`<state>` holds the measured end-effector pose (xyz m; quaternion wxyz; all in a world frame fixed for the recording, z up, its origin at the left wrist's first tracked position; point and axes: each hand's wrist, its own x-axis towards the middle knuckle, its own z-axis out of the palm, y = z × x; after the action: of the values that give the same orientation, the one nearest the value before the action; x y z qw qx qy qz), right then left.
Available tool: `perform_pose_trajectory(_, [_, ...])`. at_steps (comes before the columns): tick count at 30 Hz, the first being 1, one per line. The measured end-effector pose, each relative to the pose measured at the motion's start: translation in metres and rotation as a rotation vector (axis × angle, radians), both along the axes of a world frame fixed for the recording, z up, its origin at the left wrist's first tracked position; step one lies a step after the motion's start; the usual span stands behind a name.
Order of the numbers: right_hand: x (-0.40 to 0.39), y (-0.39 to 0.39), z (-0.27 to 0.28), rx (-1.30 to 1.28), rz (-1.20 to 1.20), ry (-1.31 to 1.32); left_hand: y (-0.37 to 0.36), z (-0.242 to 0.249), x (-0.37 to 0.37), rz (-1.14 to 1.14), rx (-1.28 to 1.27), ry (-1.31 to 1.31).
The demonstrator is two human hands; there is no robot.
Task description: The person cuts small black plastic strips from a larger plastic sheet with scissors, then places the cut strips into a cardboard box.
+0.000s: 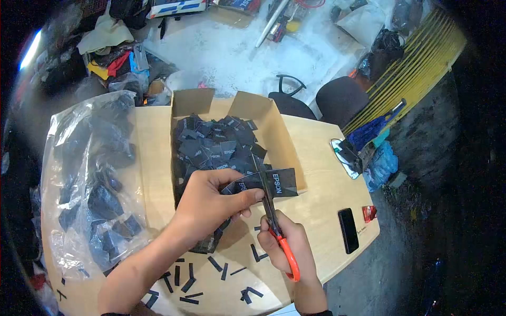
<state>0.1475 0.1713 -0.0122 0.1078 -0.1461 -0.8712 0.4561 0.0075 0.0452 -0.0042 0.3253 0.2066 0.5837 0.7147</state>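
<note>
Pinched between the thumb and fingers of my left hand (208, 203) is a black label strip (285, 183) printed with white EPSON lettering. My right hand (295, 245) is closed around the red-handled scissors (287, 255). Their dark blades straddle the strip just right of my left thumb, pointing away from me. Behind the strip, a cardboard box (271, 124) holds a heap of black EPSON pieces (216, 145). Small black offcuts (188, 284) lie scattered on the table below my hands.
A clear plastic bag (87, 184) with dark pieces inside covers the left of the wooden table (321, 158). At the right edge lie a phone (348, 230) and a small red packet (369, 213). Chairs (341, 97) stand beyond the far edge.
</note>
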Motion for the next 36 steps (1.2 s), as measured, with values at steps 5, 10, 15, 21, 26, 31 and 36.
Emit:
perform_pose_trajectory(5, [-0.0004,-0.0023,0.0018,-0.017,-0.015,-0.001,-0.0002,0.0015,0.0004,-0.002,-0.009,-0.018])
perform_pose_trajectory(10, [0.0001,-0.0012,0.001,0.039,-0.019,-0.012,-0.0011,0.001,-0.0006,-0.012,-0.033,-0.01])
perform_pose_trajectory(15, [-0.001,-0.0046,0.0044,0.036,-0.036,0.009,-0.0004,-0.0024,-0.0012,-0.007,-0.016,0.001])
perform_pose_trajectory(21, [0.0003,-0.002,0.0029,0.06,-0.026,-0.021,-0.0012,0.0011,-0.0003,-0.009,-0.032,-0.01])
perform_pose_trajectory(26, [0.0005,-0.0032,0.0042,0.097,-0.035,-0.005,-0.0011,0.0021,0.0,-0.007,-0.029,0.015])
perform_pose_trajectory(31, [0.0007,-0.0047,0.0054,0.096,-0.055,-0.038,-0.0014,0.001,-0.0011,-0.011,-0.059,0.016])
perform_pose_trajectory(36, [0.0004,-0.006,0.0074,0.088,-0.061,-0.046,-0.0017,0.0036,-0.0009,-0.019,-0.05,0.028])
